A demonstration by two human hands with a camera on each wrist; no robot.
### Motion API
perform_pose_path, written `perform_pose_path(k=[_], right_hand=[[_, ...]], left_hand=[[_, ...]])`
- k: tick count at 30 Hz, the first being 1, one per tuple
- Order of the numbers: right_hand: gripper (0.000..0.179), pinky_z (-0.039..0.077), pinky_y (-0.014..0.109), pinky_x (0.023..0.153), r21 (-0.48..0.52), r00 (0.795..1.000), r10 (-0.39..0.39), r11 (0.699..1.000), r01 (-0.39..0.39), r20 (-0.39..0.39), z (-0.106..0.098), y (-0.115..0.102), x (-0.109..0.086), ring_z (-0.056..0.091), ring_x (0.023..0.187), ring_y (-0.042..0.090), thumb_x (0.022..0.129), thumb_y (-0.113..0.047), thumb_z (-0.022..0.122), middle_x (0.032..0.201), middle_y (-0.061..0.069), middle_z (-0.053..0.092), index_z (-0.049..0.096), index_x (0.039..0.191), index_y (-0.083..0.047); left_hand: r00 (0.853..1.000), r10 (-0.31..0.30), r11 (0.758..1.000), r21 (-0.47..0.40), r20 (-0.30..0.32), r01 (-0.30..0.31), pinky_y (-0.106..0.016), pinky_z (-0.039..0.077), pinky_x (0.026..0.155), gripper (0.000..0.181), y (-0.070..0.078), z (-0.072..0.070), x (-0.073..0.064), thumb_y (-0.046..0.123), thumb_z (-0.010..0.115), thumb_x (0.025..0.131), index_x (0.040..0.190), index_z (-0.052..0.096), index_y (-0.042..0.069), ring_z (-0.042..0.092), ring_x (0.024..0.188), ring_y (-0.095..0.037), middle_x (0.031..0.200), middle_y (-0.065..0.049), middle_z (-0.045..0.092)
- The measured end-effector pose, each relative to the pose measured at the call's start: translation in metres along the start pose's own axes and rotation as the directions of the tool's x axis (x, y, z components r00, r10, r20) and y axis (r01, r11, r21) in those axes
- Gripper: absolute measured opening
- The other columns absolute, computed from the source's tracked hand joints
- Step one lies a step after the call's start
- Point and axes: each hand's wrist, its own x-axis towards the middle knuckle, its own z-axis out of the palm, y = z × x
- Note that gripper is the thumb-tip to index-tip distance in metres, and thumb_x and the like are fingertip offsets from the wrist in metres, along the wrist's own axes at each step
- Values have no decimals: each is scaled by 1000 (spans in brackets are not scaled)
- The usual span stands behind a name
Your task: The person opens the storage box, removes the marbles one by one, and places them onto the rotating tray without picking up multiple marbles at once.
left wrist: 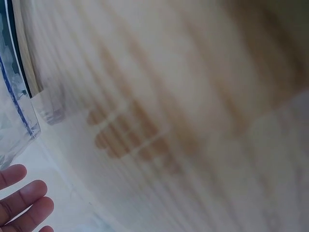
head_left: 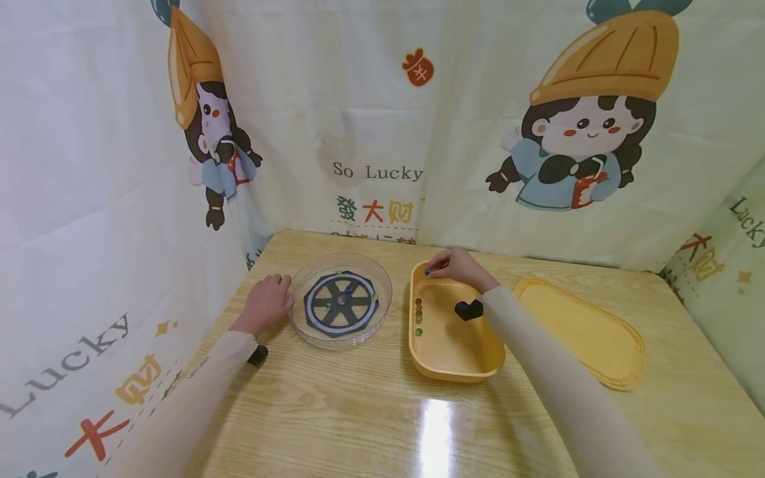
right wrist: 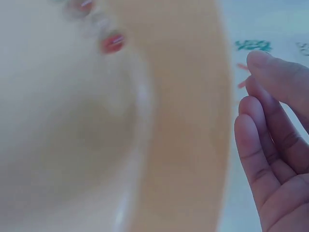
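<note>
From the head view, the right hand (head_left: 459, 267) pinches a blue marble (head_left: 427, 272) at the far end of the yellow tray (head_left: 457, 379), whose side wall seems to keep the other marbles (head_left: 419, 319) in line. The left hand (head_left: 269, 302) lies at the edge of the clear round dish (head_left: 335, 343), perhaps steadying it. In the left wrist view, its fingers (left wrist: 38, 211) stretch loosely near the dish. In the right wrist view, thumb and forefinger come together, the blue marble hidden.

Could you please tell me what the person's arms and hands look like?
Both arms wear long, plain cream sleeves. The left hand and right hand are gloveless. A small black piece shows beside each cuff, the right one rounded and two-lobed.
</note>
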Motion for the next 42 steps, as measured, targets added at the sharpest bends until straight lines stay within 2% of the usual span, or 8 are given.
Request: perform_pose_path(k=[4, 7, 13, 18, 22, 29, 36, 42], right_hand=[[20, 54, 31, 78, 47, 1000, -8, 999, 8, -9, -2, -18, 9, 67, 83, 17, 83, -12, 71, 99, 14, 72, 72, 100, -2], [20, 54, 30, 78, 45, 1000, -26, 999, 26, -10, 2, -33, 19, 67, 82, 17, 83, -12, 71, 97, 13, 72, 72, 100, -2], [19, 54, 30, 80, 23, 996, -81, 997, 80, 24, 22, -61, 40, 66, 86, 21, 84, -11, 69, 99, 13, 71, 72, 101, -2], [16, 54, 28, 77, -10, 993, -103, 995, 104, 51, 42, -77, 53, 66, 83, 15, 84, -13, 70, 96, 10, 72, 73, 98, -5], [15, 54, 25, 75, -11, 992, -99, 995, 100, 83, 58, -86, 61, 67, 80, 13, 83, -12, 70, 94, 9, 73, 73, 96, -6], [11, 53, 21, 70, -43, 983, -88, 994, 96, 161, 84, -97, 72, 65, 75, 10, 80, -8, 72, 88, 8, 73, 74, 91, -6], [8, 52, 20, 67, -54, 973, -118, 990, 131, 200, 103, -97, 80, 65, 73, 9, 78, -6, 74, 85, 9, 73, 74, 86, -4], [9, 49, 18, 65, -71, 962, -71, 993, 93, 263, 115, -95, 80, 61, 69, 7, 76, -4, 75, 82, 7, 73, 74, 85, -3]], left_hand=[[1000, 10, 1000, 6, -24, -10, -48, 47, 70, 22, -2, -1, 1, 16, 54, 88, 98, 53, -4, 54, 76, -34, 85, -19, 56], [999, 12, 1000, 12, -39, -11, -47, 47, 69, 21, -4, 0, 1, 16, 55, 87, 97, 53, -3, 54, 75, -34, 84, -19, 56], [998, 7, 1000, 2, -54, -7, -47, 46, 67, 21, -6, 0, 0, 15, 56, 87, 96, 53, -3, 54, 75, -33, 83, -19, 56], [999, 8, 1000, 5, -40, -7, -47, 47, 69, 22, -5, 0, 1, 16, 54, 88, 98, 53, -3, 55, 77, -35, 85, -19, 57], [1000, 5, 1000, -1, -23, -5, -48, 47, 70, 22, -4, -1, 2, 16, 53, 88, 99, 53, -3, 55, 78, -35, 86, -19, 57], [999, 7, 1000, -3, -32, -7, -47, 46, 68, 20, -5, -1, 2, 16, 53, 88, 97, 53, -2, 54, 76, -33, 83, -17, 56], [999, 8, 1000, 4, -48, -8, -47, 46, 66, 19, -5, 1, 2, 15, 55, 87, 95, 53, -2, 54, 73, -34, 81, -17, 56], [999, 8, 1000, 1, -50, -8, -47, 46, 66, 18, -4, 5, 2, 14, 54, 87, 95, 53, -2, 54, 74, -34, 81, -17, 56]])
